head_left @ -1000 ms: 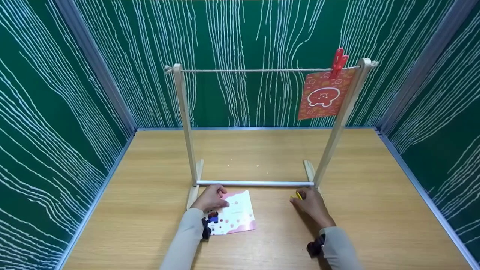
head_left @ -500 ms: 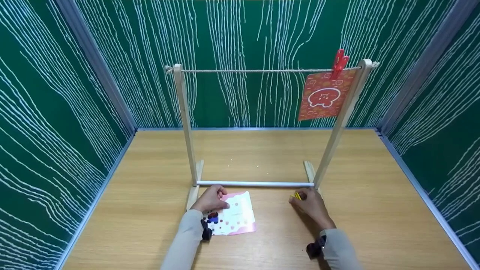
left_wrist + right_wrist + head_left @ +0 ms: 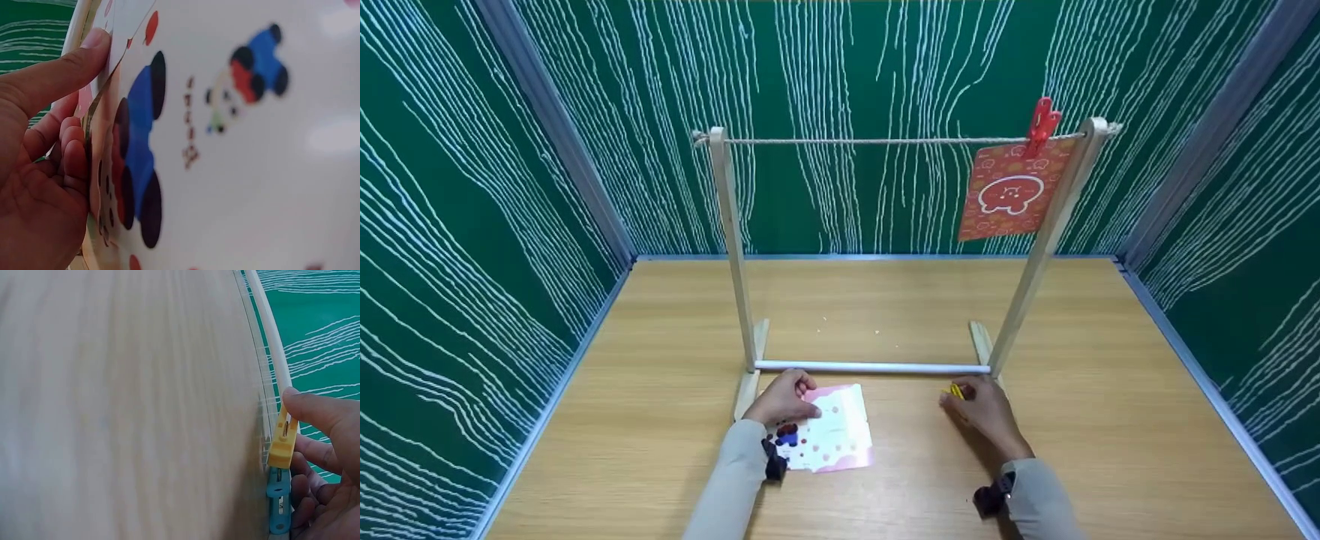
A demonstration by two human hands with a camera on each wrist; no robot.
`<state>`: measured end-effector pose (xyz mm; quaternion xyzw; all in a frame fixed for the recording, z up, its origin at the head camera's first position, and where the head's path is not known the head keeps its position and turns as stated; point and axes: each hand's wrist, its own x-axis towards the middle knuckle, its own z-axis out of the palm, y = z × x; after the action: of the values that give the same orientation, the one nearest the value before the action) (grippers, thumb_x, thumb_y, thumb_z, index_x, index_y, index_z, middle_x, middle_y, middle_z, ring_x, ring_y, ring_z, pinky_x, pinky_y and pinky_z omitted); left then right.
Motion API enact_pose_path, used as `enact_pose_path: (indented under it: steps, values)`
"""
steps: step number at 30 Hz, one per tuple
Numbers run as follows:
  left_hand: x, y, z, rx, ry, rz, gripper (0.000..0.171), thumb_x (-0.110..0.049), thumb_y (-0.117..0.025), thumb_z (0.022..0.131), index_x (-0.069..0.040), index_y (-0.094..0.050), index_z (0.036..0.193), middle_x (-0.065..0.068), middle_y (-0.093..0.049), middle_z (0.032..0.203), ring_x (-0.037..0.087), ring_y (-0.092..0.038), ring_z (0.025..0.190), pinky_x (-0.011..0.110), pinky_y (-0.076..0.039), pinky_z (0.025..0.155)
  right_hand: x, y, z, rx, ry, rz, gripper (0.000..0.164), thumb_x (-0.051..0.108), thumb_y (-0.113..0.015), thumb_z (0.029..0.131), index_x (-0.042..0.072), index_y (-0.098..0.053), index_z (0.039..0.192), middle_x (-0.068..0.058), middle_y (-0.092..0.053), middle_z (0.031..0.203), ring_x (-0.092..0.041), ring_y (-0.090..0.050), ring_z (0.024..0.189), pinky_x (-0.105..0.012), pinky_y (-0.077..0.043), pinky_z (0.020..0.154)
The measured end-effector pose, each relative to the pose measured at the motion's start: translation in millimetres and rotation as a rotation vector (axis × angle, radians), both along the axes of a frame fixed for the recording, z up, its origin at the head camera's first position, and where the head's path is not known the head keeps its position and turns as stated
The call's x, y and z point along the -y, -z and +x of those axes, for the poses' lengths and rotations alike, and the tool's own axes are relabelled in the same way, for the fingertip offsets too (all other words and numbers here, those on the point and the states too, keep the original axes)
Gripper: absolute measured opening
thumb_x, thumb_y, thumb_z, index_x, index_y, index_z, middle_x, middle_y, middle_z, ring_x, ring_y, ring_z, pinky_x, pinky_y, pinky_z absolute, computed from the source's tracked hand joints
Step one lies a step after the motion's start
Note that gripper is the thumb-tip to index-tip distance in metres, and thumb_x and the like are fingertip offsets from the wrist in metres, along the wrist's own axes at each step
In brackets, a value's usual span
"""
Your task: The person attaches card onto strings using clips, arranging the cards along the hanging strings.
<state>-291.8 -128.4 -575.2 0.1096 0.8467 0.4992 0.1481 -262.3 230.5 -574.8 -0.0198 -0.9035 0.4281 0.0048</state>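
A pink and white card (image 3: 840, 431) with a cartoon figure in blue and red lies near the front of the table in the head view. My left hand (image 3: 786, 397) pinches its upper left edge, thumb on the printed face and fingers curled at the other side. Farther right, my right hand (image 3: 982, 409) holds a yellow clothespin (image 3: 284, 441) between thumb and index finger. Just below that, a blue clothespin (image 3: 279, 503) shows beside the curled fingers; whether they hold it I cannot tell.
A wooden rack (image 3: 727, 247) stands behind the hands, with a rope (image 3: 847, 141) across its top and a white bar (image 3: 877, 367) low down. On the rope's right end, a red clothespin (image 3: 1041, 127) holds a red card (image 3: 997, 214). Green walls (image 3: 810, 75) with white lines enclose the table.
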Motion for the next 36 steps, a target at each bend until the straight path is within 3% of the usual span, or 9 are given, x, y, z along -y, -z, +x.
enact_pose_path:
  steps: [10,13,21,28,36]
  values:
    - [-3.0,-2.8,-0.4,0.105,-0.032,0.057,0.041,0.000,-0.081,0.072,-0.002,-0.053,0.103,0.005,-0.045,0.090,0.014,-0.048,0.074,0.019,-0.045,0.056,-4.3,-0.7,-0.5,0.038,0.027,-0.034,0.035,0.024,-0.070,0.088,0.001,-0.064,0.113,-0.013,-0.051,0.100,-0.016,-0.053,0.068,-0.025,-0.045,0.054]
    - [-3.8,-2.4,-0.1,0.116,-0.036,0.069,0.042,0.000,-0.080,0.072,-0.002,-0.052,0.104,0.006,-0.046,0.091,0.014,-0.049,0.073,0.019,-0.045,0.055,-5.1,0.1,-0.5,0.040,0.037,-0.043,0.033,0.023,-0.070,0.088,0.001,-0.065,0.113,-0.014,-0.052,0.104,-0.019,-0.053,0.078,-0.025,-0.046,0.058]
    - [-2.3,2.6,-0.7,0.023,-0.015,-0.013,0.041,-0.005,-0.081,0.072,-0.004,-0.054,0.103,0.005,-0.048,0.091,0.016,-0.047,0.079,0.023,-0.045,0.064,-6.0,0.1,1.7,0.031,0.046,-0.090,0.034,0.019,-0.068,0.089,0.000,-0.064,0.117,-0.016,-0.061,0.111,-0.026,-0.054,0.099,-0.033,-0.044,0.083]
    - [-2.1,4.5,2.0,-0.052,-0.019,-0.015,0.040,-0.006,-0.082,0.072,-0.003,-0.057,0.103,0.004,-0.049,0.084,0.014,-0.046,0.074,0.021,-0.041,0.061,-6.9,-1.8,3.5,0.026,0.039,-0.120,0.038,0.022,-0.068,0.089,0.001,-0.063,0.120,-0.016,-0.062,0.113,-0.023,-0.055,0.096,-0.024,-0.045,0.071]
    - [-5.7,-0.7,4.5,-0.048,-0.026,-0.081,0.041,-0.007,-0.081,0.074,-0.004,-0.063,0.111,0.008,-0.052,0.093,0.016,-0.048,0.080,0.024,-0.043,0.065,-5.0,-6.9,6.9,0.036,0.073,-0.159,0.040,0.022,-0.067,0.090,0.000,-0.061,0.123,-0.018,-0.063,0.115,-0.023,-0.058,0.096,-0.022,-0.046,0.069]
